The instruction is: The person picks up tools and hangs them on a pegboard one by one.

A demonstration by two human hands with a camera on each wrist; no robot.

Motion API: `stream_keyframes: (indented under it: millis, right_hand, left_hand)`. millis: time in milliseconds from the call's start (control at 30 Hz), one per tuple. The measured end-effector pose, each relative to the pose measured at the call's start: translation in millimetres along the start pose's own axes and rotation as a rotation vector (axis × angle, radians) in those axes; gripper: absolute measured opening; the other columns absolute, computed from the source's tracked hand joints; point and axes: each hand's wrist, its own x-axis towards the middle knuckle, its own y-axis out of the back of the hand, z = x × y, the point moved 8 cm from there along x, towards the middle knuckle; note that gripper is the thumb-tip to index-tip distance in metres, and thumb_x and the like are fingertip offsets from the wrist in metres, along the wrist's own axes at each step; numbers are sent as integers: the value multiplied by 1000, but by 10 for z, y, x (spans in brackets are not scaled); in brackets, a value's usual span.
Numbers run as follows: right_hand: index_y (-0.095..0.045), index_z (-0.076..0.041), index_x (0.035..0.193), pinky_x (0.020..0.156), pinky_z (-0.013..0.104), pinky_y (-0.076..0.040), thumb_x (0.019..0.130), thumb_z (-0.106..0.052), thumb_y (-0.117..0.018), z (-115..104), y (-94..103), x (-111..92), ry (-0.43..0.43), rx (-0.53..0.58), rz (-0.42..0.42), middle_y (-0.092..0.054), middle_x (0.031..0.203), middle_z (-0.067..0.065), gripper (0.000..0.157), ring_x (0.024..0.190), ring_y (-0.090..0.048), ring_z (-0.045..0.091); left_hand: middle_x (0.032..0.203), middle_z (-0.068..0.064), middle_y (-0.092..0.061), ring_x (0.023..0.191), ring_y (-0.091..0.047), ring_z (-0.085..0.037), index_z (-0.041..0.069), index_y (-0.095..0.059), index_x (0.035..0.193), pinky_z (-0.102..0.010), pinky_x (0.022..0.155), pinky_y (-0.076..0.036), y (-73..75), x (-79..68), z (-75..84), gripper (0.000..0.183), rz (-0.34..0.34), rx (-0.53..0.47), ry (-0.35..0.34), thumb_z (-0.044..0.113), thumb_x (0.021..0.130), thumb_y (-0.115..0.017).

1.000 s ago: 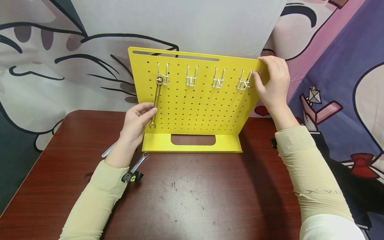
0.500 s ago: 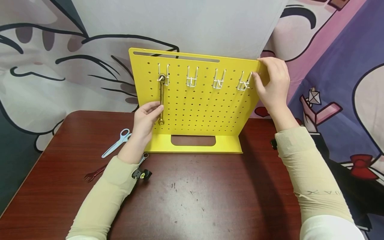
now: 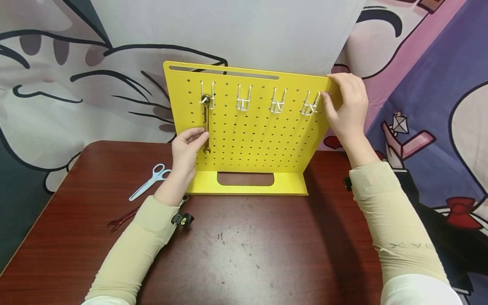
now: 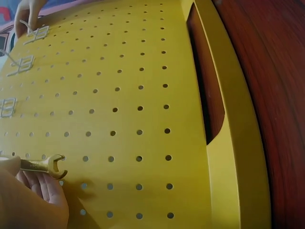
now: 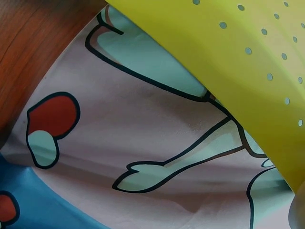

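Note:
A yellow pegboard (image 3: 244, 140) stands upright on its base at the back of the table, with white wire hooks across its upper part. On the leftmost hook (image 3: 213, 95) hangs the ring end of a combination wrench (image 3: 206, 116). My left hand (image 3: 184, 150) pinches that wrench around the middle of its shaft; the open-end head (image 4: 53, 165) sticks out past the fingers in the left wrist view. My right hand (image 3: 347, 103) grips the board's upper right corner, thumb on the front face and fingers over the edge.
Light blue scissors (image 3: 148, 183) lie on the table (image 3: 244, 245) left of the board. Nearer me are a red tool (image 3: 121, 220) and a silver wrench (image 3: 184, 199), both partly hidden by my left forearm. A printed cloth (image 3: 126, 97) hangs behind.
My left hand has moved right with the wrench, bringing its ring end onto the leftmost hook, and the wrench now hangs nearly vertical. The scissors have come into fuller view. My right hand stays put.

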Motion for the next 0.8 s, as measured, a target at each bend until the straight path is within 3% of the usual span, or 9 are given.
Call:
stream_keyframes:
  millis: [267,633,800]
  right_hand:
    - [-72,0,127,121,43,-39,95,-12,-72,9,-3,4,-4,5,2,-74,124,21,34,127,-61,40]
    - [-70,2,128,121,42,-39,98,-14,-69,3,-6,-11,1,-16,-8,-72,126,22,34,128,-61,39]
    - [-70,1,128,120,42,-40,98,-14,-68,-7,-1,-2,0,-13,-5,-72,126,21,34,128,-60,39]
  left_hand:
    - [82,19,-75,84,-69,1,-16,-66,127,-15,84,-59,53,0,8,30,-32,24,-30,-6,99,-68]
    - [87,20,-77,87,-73,3,-17,-66,126,-15,87,-60,285,-13,21,30,-70,95,-51,-7,97,-70]
    - [88,22,-75,86,-72,5,-17,-66,127,-11,85,-58,447,-43,47,32,-111,226,-43,-2,99,-71]
